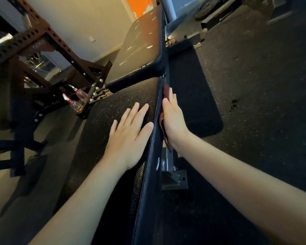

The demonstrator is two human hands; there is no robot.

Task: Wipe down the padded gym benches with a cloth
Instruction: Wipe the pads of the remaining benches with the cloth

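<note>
A black padded bench [102, 138] runs from the bottom of the view up the middle, its back pad [140, 50] tilted up beyond a gap. My left hand [129, 133] lies flat on the pad's top with fingers spread. My right hand [172, 119] presses a reddish-brown cloth [166, 91] against the pad's right side edge [155, 156] with straight fingers. Only strips of the cloth show above my fingertips and under my wrist.
A brown perforated steel rack [42, 43] stands to the left. Two clear spray bottles [76, 101] sit at its foot. The bench's grey metal foot bracket [175, 179] shows on the right. A black floor mat [198, 96] and weight plates [210, 7] lie beyond.
</note>
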